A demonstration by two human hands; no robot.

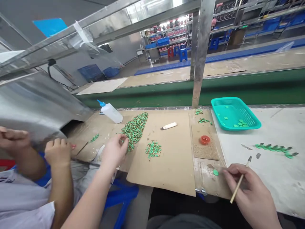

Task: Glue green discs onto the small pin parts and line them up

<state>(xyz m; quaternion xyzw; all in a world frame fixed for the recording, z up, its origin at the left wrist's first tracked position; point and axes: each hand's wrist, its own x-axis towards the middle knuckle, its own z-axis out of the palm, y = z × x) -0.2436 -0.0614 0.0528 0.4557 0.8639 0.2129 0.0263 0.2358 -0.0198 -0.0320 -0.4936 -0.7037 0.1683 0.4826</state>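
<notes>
Clock: centred on the view, 12 at the top
Left hand (115, 148): reaches to 8 o'clock, over the near edge of the bead pile (137, 127); curls, with thumb and forefinger close together; cannot tell if pinching a bead
Right hand (254, 190): hovers at 4 o'clock, grasping a thin brush (240, 181), dark tip toward 1 o'clock; brings thumb and forefinger together just beside a green disc (215, 172)
Bead pile: spreads at 8 o'clock, mixed green and brown
Small heap (153, 149): sits at 6 o'clock on brown cardboard (175, 168)
White-handled tool (169, 126): lies near centre, toward 4 o'clock, on the same cardboard
Red cap (205, 140): rests at 4 o'clock on a brown board (205, 153)
Teal basket (252, 122): stands at 3 o'clock, holding loose green discs (241, 123)
Green row (274, 148): lies between 3 and 4 o'clock, dark-tipped, on a pale sheet (269, 181)
Bottle (113, 113): leans at 9 o'clock, blue-tipped
Co-worker's hands (58, 152): show at 8 o'clock, fingers curled; cannot tell if holding anything
</notes>
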